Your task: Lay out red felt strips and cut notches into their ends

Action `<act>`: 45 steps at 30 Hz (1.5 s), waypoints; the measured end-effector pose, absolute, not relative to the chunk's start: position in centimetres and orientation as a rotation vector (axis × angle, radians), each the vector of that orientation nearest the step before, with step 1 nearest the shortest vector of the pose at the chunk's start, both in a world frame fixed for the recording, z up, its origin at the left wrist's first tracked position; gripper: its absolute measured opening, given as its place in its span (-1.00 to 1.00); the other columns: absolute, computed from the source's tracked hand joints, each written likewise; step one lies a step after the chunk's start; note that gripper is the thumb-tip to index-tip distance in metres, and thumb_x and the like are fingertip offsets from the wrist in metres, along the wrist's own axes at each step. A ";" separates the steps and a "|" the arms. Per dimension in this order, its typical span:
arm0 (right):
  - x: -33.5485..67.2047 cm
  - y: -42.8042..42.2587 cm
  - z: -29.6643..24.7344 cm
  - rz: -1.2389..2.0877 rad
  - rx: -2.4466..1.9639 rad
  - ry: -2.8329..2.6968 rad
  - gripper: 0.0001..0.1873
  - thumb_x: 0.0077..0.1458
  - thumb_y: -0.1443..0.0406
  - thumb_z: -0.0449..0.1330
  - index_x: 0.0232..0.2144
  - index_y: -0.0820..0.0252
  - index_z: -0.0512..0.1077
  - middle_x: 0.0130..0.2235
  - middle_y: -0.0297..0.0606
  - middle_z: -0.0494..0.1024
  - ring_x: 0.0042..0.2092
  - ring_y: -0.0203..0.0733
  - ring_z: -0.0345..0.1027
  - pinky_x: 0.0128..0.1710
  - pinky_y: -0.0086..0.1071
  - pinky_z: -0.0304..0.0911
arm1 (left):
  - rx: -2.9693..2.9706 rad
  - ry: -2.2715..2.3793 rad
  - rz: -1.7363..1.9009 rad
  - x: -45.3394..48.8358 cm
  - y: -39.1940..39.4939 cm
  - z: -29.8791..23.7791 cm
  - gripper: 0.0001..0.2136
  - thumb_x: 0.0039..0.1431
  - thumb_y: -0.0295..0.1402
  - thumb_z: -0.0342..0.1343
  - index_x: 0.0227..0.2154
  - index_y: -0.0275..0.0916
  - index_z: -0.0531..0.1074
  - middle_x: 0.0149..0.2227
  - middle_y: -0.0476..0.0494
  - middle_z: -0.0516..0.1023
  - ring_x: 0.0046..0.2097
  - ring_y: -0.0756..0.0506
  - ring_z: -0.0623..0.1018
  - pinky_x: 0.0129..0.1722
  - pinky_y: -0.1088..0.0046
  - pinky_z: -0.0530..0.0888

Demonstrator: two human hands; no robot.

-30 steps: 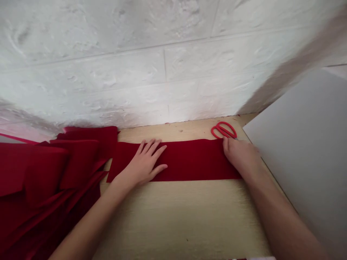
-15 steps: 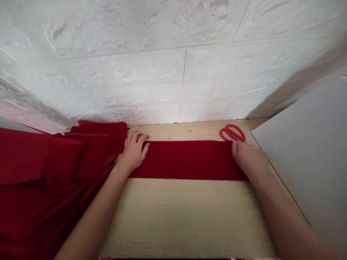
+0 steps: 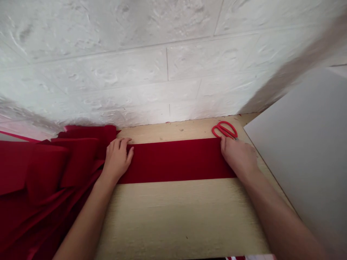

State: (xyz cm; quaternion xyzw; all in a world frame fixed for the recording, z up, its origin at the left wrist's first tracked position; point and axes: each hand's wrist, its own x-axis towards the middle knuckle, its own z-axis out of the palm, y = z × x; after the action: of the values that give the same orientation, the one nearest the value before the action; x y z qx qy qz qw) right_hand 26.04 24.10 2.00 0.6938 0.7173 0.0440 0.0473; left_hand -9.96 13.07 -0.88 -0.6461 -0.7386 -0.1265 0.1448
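A flat strip of dark red fabric point(image 3: 175, 160) stretches from left to right across the wooden table. On its left end rests my left hand point(image 3: 118, 159), palm down with the fingers a little apart. My right hand point(image 3: 240, 156) is closed on the strip's right end, its thumb and fingers at the far corner; the fingertips are partly hidden. Just behind that hand lie scissors with red handles point(image 3: 227, 126), the blades mostly covered by the hand. To the left of my left hand, more red fabric point(image 3: 46, 169) is heaped in loose folds.
A white brick-patterned wall point(image 3: 130, 76) rises behind the table point(image 3: 168, 213). On the right, a pale grey panel point(image 3: 306, 133) stands along the table's edge. Small red scraps lie by the wall.
The view has shifted, so everything sits further left and slightly tilted. Both hands keep their places on the strip, and the scissors stay where they were.
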 end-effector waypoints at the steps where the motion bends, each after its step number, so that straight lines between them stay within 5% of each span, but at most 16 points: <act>1: 25.9 24.1 2.0 0.133 2.115 2.190 -0.36 0.43 0.24 -0.30 -0.15 0.37 0.57 -0.29 0.15 0.62 -0.21 0.17 0.59 -0.23 -0.08 0.41 | -1.888 -2.126 -0.389 -10.2 13.1 -1.0 -0.59 0.39 -0.22 -0.19 0.13 -0.26 0.38 0.10 -0.41 0.43 0.21 -0.36 0.37 0.21 -0.05 0.33; 4: 25.4 24.2 2.3 0.133 2.089 2.206 -0.39 0.41 0.32 -0.30 -0.13 0.41 0.56 -0.29 0.18 0.60 -0.15 0.18 0.57 -0.21 -0.09 0.39 | -1.991 -2.169 -0.402 -10.7 13.4 -1.4 -0.53 0.43 -0.23 -0.28 0.24 -0.19 0.33 0.28 -0.33 0.33 0.41 -0.34 0.15 0.36 -0.08 0.16; 9: 24.9 24.3 2.8 0.108 2.054 2.192 -0.49 0.37 0.40 -0.19 -0.21 0.38 0.58 -0.28 0.15 0.62 -0.13 0.18 0.57 -0.19 -0.06 0.35 | -2.013 -2.266 -0.239 -10.8 13.7 -1.6 -0.43 0.44 -0.12 -0.32 0.38 -0.27 0.16 0.44 -0.39 0.06 0.46 -0.41 0.02 0.37 -0.13 0.11; 16: 26.0 23.7 2.3 0.190 2.203 2.163 -0.49 0.43 0.22 -0.26 0.06 0.46 0.34 -0.04 0.26 0.53 -0.05 0.24 0.51 -0.20 -0.04 0.33 | -1.969 -2.264 -0.209 -10.2 13.5 -1.4 -0.30 0.38 0.05 -0.21 0.40 -0.32 0.09 0.45 -0.43 -0.02 0.47 -0.39 -0.02 0.40 -0.07 0.08; 39: 25.7 24.1 2.8 -0.110 2.377 2.059 -0.50 0.42 0.15 -0.25 0.10 0.33 0.30 0.12 0.24 0.45 0.08 0.30 0.44 -0.14 -0.02 0.28 | -1.937 -2.315 -0.334 -10.2 13.4 -1.5 -0.30 0.34 0.09 -0.12 0.40 -0.22 0.10 0.47 -0.33 -0.06 0.48 -0.36 -0.04 0.39 -0.08 0.09; 45: 27.3 22.8 4.7 -0.038 2.489 2.007 -0.43 0.42 0.15 -0.30 0.09 0.35 0.36 -0.15 0.27 0.59 -0.15 0.26 0.53 -0.28 -0.11 0.23 | -1.922 -2.270 -0.380 -10.0 13.2 -1.5 -0.32 0.33 0.06 -0.08 0.38 -0.24 0.15 0.49 -0.35 -0.14 0.48 -0.43 -0.22 0.38 -0.18 0.05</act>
State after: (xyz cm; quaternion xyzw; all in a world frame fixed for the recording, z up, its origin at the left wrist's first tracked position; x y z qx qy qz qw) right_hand 27.26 22.79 4.68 0.7781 0.6274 -0.0117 -0.0280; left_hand -10.02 13.19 -1.54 -0.6393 -0.7551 -0.1264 0.0712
